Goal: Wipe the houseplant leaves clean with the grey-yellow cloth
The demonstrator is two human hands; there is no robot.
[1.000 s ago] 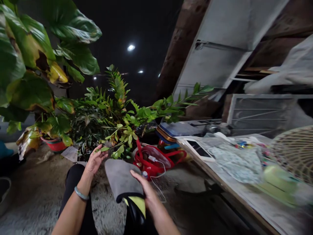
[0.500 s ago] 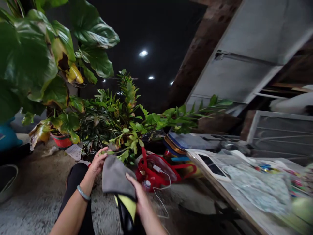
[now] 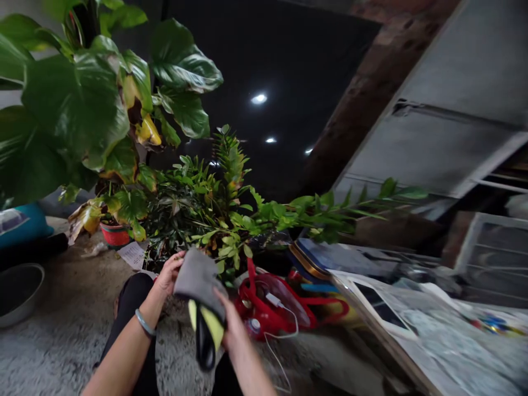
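A grey cloth piece with yellow fabric and a black loop-like strip at its lower end is held in front of my knees; what kind of article it is I cannot make out. My left hand, with a pale bangle on its wrist, pinches the cloth's upper left edge. On the other side, my right hand grips it with the thumb on the grey face and the fingers hidden behind. The black strip hangs below the cloth between my forearms. Motion blurs the right hand somewhat.
Leafy potted plants stand ahead, partly overhanging a red bag with a white cable. At the right, a table carries a white tablet-like device and clear plastic. A basin rests at left.
The view has shifted left, so the surroundings appear farther right. The cloth has tilted and risen slightly, showing more of the black loop. Both hands keep their hold.
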